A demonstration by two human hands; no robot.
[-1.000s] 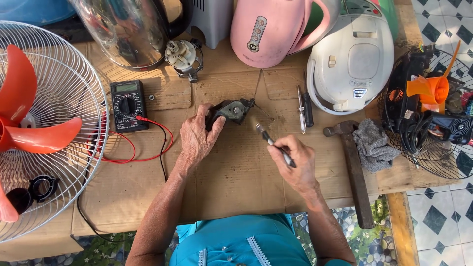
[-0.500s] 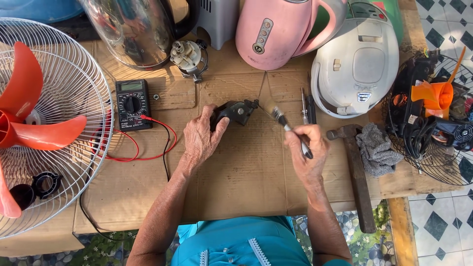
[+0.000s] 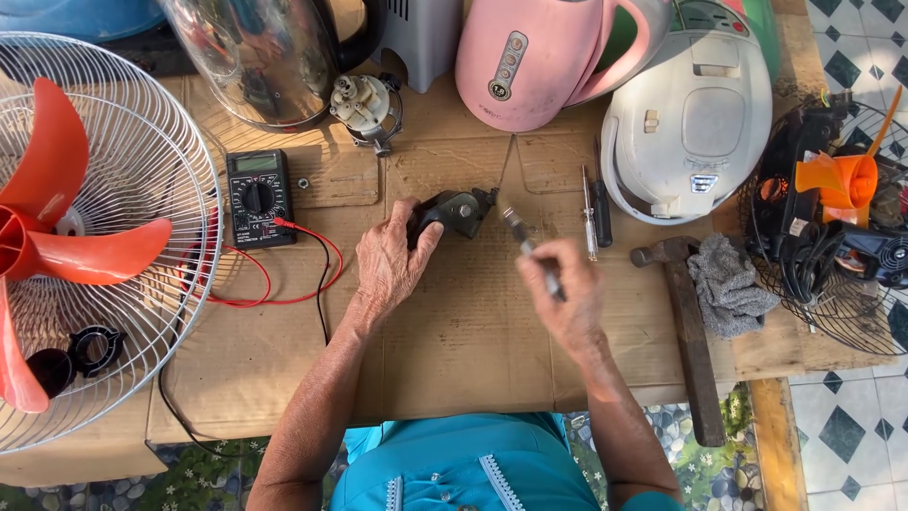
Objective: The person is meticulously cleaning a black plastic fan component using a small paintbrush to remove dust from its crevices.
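My left hand [image 3: 394, 257] rests on the cardboard and grips a small black motor part [image 3: 456, 212], pressing it down. My right hand [image 3: 564, 295] is closed around a screwdriver [image 3: 526, 248], its metal tip aimed up-left and just short of the black part. The right hand and tool are blurred by motion.
A digital multimeter [image 3: 257, 197] with red and black leads lies left of the left hand. A second screwdriver [image 3: 596, 201] and a hammer [image 3: 689, 324] lie to the right, beside a grey rag [image 3: 730, 284]. A fan with red blades [image 3: 66, 246], a steel kettle [image 3: 257, 57], a pink kettle [image 3: 530, 59] and a white cooker [image 3: 698, 106] ring the work area.
My right hand swung the screwdriver to the right and has come back left, the tip again near the black part. My left hand has stayed on the part.
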